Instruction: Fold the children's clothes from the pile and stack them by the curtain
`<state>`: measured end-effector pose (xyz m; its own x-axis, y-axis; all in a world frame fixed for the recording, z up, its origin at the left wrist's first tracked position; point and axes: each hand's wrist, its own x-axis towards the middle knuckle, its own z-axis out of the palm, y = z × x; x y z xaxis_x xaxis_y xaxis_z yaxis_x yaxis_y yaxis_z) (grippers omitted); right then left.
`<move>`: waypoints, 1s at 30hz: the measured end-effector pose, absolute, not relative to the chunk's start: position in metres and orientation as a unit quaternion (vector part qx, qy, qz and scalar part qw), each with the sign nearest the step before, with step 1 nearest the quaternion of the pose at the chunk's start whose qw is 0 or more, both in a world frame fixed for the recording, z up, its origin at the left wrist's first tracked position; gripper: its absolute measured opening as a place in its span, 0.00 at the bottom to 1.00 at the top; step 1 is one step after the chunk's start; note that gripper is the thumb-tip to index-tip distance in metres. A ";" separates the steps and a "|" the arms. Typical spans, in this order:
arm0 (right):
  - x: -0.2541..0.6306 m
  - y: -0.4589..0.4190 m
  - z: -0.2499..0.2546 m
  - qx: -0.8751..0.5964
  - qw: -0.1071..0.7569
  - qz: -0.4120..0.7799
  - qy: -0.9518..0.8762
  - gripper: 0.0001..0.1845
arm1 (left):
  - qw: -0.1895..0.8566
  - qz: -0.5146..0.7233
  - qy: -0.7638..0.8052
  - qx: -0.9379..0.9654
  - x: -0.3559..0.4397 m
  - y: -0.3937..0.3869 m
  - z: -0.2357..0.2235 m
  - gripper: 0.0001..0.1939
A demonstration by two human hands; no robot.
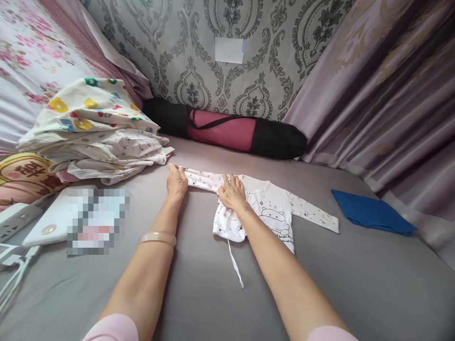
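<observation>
A small white baby top (pixel 270 208) with a printed animal lies spread on the grey bed sheet (pixel 199 284). My left hand (pixel 177 180) pinches the end of its left sleeve, pulled out straight. My right hand (pixel 232 192) lies flat, fingers spread, on the shoulder of the garment. The other sleeve stretches out to the right. A thin white tie string (pixel 235 264) trails from the hem toward me. A pale bangle (pixel 158 237) sits on my left wrist.
A stack of folded patterned clothes (pixel 95 132) stands at the left. A black and pink rolled mat bag (pixel 227 129) lies against the wall. A blue cloth (pixel 371 211) lies at the right by purple curtains. A white device (pixel 53 220) and power strip (pixel 16 219) sit left.
</observation>
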<state>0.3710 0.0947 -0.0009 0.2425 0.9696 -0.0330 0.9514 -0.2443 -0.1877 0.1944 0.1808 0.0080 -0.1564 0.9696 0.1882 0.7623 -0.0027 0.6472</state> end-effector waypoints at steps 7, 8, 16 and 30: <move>0.371 0.096 0.002 -0.786 0.058 0.086 -0.609 0.33 | 0.106 0.236 0.724 0.640 0.189 0.182 0.009 0.18; 0.371 0.096 0.002 -0.787 0.058 0.088 -0.608 0.33 | 0.093 0.218 0.726 0.646 0.190 0.182 0.008 0.18; 0.371 0.097 0.002 -0.779 0.098 0.120 -0.608 0.32 | 0.014 0.207 0.707 0.676 0.194 0.185 -0.002 0.16; 0.492 -0.049 0.063 -0.748 0.409 0.358 -0.380 0.09 | 0.267 0.330 0.579 0.696 0.155 0.154 0.013 0.17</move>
